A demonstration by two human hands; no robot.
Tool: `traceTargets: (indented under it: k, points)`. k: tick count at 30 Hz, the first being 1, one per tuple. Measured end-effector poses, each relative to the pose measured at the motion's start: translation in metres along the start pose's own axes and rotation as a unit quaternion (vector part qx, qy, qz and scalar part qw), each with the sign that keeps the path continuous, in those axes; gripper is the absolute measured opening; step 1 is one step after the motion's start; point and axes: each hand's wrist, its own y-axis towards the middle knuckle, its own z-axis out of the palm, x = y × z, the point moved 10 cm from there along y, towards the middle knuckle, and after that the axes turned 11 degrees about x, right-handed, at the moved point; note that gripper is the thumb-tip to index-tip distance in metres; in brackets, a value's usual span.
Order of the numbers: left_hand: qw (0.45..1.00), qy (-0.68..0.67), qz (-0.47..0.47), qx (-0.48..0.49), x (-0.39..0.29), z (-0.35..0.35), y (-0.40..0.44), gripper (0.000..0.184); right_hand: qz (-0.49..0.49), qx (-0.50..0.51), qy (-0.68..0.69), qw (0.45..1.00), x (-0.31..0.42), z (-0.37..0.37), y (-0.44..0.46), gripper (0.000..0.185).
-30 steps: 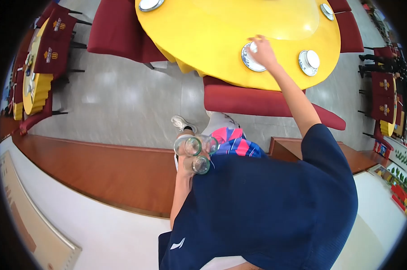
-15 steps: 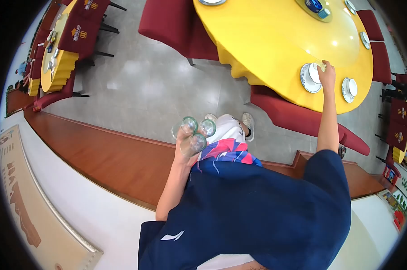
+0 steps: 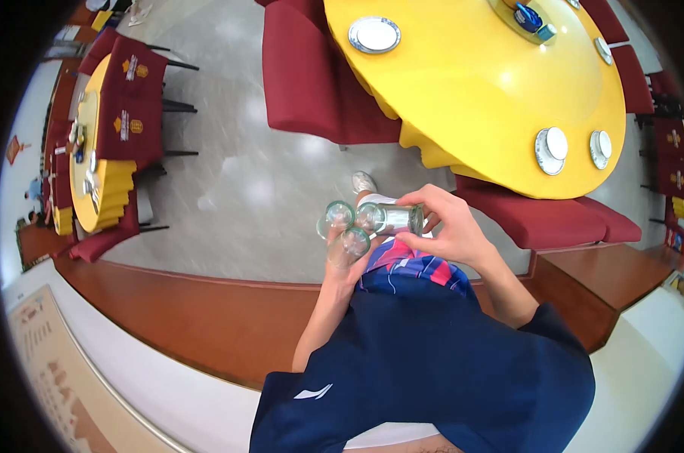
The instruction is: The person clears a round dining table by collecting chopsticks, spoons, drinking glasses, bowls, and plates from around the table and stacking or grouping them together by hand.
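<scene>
My left hand (image 3: 344, 273) is wrapped around a cluster of clear drinking glasses (image 3: 350, 247), held in front of my navy T-shirt (image 3: 432, 355). My right hand (image 3: 457, 231) has its thumb and fingers closed on the near end of a clear glass tumbler (image 3: 402, 218), which lies sideways beside the cluster; whether they touch, I cannot tell. Beyond, well apart from the glasses, two white bowls (image 3: 556, 143) sit with patterned plates (image 3: 546, 167) on the yellow tablecloth (image 3: 470, 113).
</scene>
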Motion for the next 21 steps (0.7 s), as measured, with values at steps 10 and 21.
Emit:
traceTargets:
  k: [10, 21]
  points:
    - [0.995, 0.051, 0.063, -0.057, -0.178, -0.061, 0.037, 0.032, -0.075, 0.200, -0.075, 0.974, 0.052, 0.041, 0.206, 0.051]
    - [0.995, 0.072, 0.075, 0.004, -0.383, -0.115, 0.113, 0.041, -0.069, 0.232, -0.081, 0.967, 0.089, 0.174, 0.403, 0.067]
